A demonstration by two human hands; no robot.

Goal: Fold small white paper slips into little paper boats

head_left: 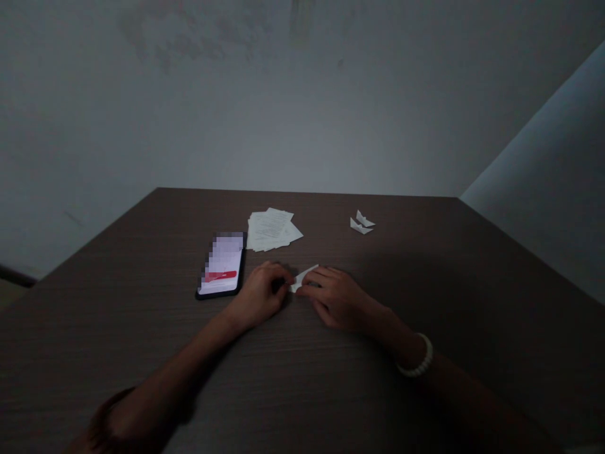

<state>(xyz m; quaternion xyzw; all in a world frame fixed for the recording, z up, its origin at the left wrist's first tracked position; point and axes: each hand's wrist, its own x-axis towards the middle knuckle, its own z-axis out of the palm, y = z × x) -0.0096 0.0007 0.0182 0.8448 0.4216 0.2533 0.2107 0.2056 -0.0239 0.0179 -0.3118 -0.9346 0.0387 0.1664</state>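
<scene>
Between my two hands is a small piece of folded white paper [305,276], low over the dark table. My left hand [265,291] pinches its left end between thumb and fingers. On its right side my right hand [336,296] grips it, with the fingers covering much of that end. Two small folded paper boats [362,222] rest farther back on the right. Beyond my left hand lies a loose stack of white paper sheets [270,229], the top one bearing printed lines.
A phone [223,265] with a lit screen lies left of my left hand, near the paper stack. The brown wooden table [142,252] reaches back to a stained pale wall [302,113]. A light slanted surface [558,164] rises along the right edge.
</scene>
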